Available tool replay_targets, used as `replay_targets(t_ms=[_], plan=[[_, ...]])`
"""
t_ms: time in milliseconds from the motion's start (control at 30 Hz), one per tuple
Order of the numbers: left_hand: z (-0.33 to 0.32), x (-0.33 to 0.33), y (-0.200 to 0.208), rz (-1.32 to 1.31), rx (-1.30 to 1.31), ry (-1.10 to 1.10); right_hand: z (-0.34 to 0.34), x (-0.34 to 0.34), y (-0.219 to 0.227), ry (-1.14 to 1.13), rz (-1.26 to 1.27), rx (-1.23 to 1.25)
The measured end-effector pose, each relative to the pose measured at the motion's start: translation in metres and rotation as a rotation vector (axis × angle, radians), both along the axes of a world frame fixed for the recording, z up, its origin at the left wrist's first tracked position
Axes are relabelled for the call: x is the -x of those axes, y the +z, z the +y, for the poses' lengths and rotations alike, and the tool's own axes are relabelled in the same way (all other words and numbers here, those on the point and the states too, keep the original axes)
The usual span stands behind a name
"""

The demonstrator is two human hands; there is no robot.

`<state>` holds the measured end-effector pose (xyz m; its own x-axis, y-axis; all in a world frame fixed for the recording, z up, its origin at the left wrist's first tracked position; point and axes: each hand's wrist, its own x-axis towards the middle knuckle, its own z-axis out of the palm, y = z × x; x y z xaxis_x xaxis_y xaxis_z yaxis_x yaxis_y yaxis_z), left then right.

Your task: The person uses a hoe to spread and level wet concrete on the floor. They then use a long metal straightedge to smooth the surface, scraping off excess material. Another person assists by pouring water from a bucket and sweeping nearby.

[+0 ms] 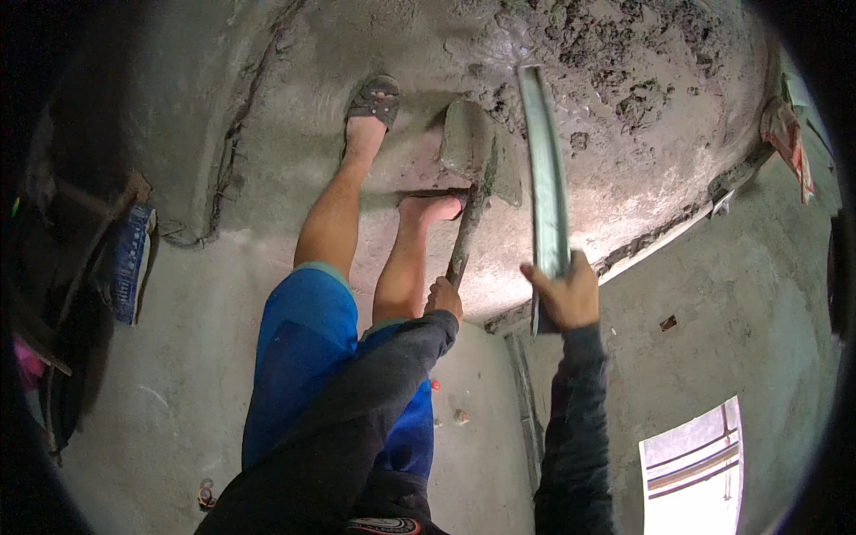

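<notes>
While two hands grasp, left (443, 297) holds one shovel (477, 156), right (565, 294) one straightedge (546, 178).

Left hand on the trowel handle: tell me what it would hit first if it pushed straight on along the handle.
The left hand points up the trowel handle toward the bare foot right beside it; probably that foot first, then wet cement floor. Depth is unclear.

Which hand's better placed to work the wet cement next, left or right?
Left, probably. The left hand grips the trowel handle, and its blade already rests on the wet cement floor beside the bare foot. The right hand holds the long straightedge up, apparently off the surface.
</notes>
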<state>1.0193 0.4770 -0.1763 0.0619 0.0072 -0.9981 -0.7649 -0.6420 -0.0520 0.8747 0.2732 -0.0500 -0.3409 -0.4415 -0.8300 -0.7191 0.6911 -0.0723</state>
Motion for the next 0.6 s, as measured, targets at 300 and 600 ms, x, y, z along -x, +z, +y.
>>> replay_targets(t_ms=[300, 600], plan=[[-0.022, 0.024, 0.042, 0.068, 0.152, -0.030, 0.071, 0.027, 0.020, -0.240, 0.211, 0.248], [-0.023, 0.026, 0.044, 0.102, 0.200, -0.115, 0.050, 0.052, 0.005, 0.101, 0.266, -0.096]])
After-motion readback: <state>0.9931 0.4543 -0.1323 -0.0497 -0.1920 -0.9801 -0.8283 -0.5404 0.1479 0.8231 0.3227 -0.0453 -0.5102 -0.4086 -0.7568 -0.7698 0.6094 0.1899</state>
